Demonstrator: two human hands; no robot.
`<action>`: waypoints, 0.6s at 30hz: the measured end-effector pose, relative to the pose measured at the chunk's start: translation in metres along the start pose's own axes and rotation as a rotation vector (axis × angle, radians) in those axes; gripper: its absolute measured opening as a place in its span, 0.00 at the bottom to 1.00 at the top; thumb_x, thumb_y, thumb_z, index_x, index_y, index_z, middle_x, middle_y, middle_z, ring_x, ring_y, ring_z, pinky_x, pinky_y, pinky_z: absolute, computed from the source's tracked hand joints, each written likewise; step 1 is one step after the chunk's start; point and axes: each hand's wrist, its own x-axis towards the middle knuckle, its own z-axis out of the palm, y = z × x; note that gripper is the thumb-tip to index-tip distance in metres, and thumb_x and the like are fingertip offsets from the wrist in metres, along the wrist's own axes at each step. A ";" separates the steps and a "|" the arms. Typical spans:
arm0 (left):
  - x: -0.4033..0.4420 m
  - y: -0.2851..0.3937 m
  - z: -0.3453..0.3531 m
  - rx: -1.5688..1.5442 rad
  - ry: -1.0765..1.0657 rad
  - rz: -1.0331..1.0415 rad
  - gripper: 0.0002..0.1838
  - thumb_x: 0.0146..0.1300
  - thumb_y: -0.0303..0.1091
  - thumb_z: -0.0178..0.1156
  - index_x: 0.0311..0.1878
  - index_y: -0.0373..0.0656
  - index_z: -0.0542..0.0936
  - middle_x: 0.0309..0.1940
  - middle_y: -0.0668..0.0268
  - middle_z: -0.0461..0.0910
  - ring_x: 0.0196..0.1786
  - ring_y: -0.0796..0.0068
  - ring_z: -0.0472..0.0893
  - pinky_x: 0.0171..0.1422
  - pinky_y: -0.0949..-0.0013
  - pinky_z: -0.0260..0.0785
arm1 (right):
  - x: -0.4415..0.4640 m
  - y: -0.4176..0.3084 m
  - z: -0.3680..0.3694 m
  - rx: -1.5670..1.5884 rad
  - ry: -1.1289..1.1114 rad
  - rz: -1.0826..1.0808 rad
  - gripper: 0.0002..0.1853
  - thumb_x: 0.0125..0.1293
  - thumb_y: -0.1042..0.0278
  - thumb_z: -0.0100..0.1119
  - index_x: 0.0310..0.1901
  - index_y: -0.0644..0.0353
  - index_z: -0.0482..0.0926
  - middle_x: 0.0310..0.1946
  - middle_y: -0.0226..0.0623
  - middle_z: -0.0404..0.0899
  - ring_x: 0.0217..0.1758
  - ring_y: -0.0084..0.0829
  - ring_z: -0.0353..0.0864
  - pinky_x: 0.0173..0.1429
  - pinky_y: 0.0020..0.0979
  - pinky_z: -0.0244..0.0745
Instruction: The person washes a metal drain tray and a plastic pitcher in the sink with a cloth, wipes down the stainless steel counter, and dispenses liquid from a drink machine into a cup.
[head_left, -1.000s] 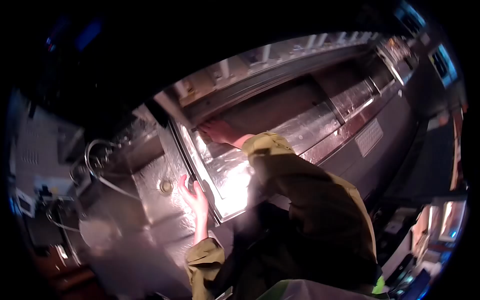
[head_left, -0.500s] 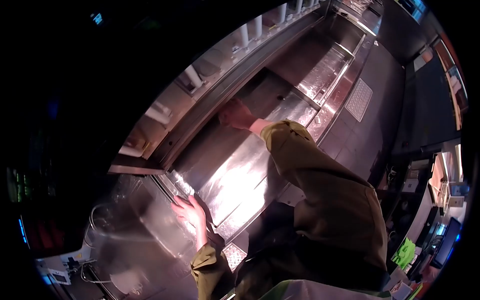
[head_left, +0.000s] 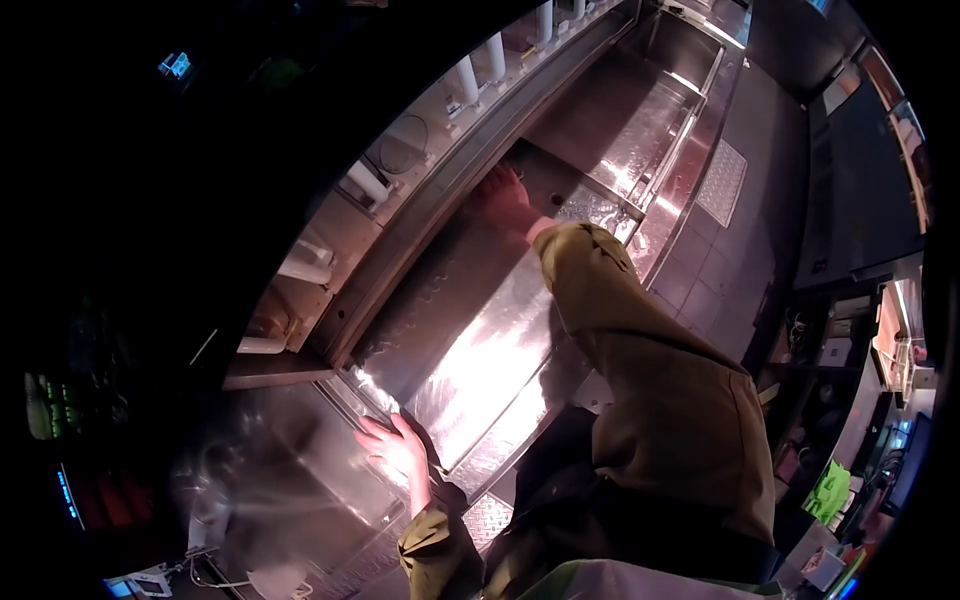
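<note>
- Before me, the steel counter (head_left: 480,370) is running lengthwise toward upper right.
- My left hand (head_left: 398,451) is spreading, released, near its lower end.
- My right hand (head_left: 506,200) is reaching across, grip unclear.

You look to be in a commercial kitchen or the working side of a food counter: a long stainless-steel bench (head_left: 490,375) runs away from you, with a recessed steel well (head_left: 678,52) at its far end and floor tiles (head_left: 692,268) with a patterned metal plate (head_left: 722,182) to the right.
</note>
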 end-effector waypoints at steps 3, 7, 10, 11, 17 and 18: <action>-0.001 0.004 -0.003 0.035 0.000 0.007 0.35 0.61 0.53 0.43 0.66 0.44 0.48 0.65 0.46 0.44 0.67 0.51 0.49 0.65 0.41 0.39 | 0.010 0.021 0.014 -0.108 -0.069 0.056 0.31 0.54 0.46 0.42 0.57 0.57 0.64 0.55 0.37 0.66 0.60 0.34 0.59 0.64 0.37 0.50; 0.000 0.003 0.001 0.066 0.003 0.013 0.35 0.61 0.53 0.43 0.66 0.44 0.48 0.65 0.46 0.44 0.67 0.50 0.50 0.66 0.43 0.39 | 0.024 0.039 0.008 -0.135 -0.248 0.102 0.32 0.59 0.44 0.36 0.60 0.57 0.61 0.59 0.37 0.62 0.63 0.34 0.56 0.64 0.40 0.47; -0.001 0.006 0.002 0.137 0.041 0.020 0.35 0.61 0.54 0.41 0.66 0.43 0.50 0.63 0.45 0.48 0.64 0.49 0.55 0.64 0.47 0.45 | 0.031 0.039 0.003 -0.121 -0.284 0.050 0.29 0.60 0.47 0.36 0.60 0.57 0.62 0.59 0.39 0.62 0.63 0.37 0.56 0.63 0.47 0.48; -0.002 0.004 0.001 0.155 0.052 0.026 0.35 0.61 0.54 0.41 0.65 0.43 0.50 0.62 0.44 0.50 0.64 0.49 0.56 0.64 0.48 0.46 | 0.030 0.040 0.001 -0.187 -0.365 0.030 0.27 0.61 0.51 0.36 0.59 0.57 0.63 0.58 0.41 0.62 0.63 0.40 0.56 0.60 0.53 0.50; -0.002 -0.009 0.010 -0.054 0.059 0.036 0.37 0.60 0.62 0.36 0.67 0.51 0.47 0.66 0.51 0.44 0.68 0.56 0.48 0.66 0.44 0.42 | -0.031 0.067 -0.029 -0.245 -0.297 0.023 0.27 0.61 0.49 0.37 0.57 0.58 0.64 0.58 0.44 0.60 0.64 0.41 0.54 0.58 0.47 0.53; 0.000 -0.012 0.010 -0.039 0.069 0.067 0.37 0.60 0.62 0.36 0.67 0.51 0.47 0.66 0.51 0.44 0.68 0.56 0.47 0.66 0.45 0.42 | -0.045 0.072 -0.029 -0.268 -0.289 0.019 0.27 0.61 0.49 0.37 0.57 0.58 0.64 0.58 0.44 0.60 0.64 0.41 0.54 0.59 0.47 0.52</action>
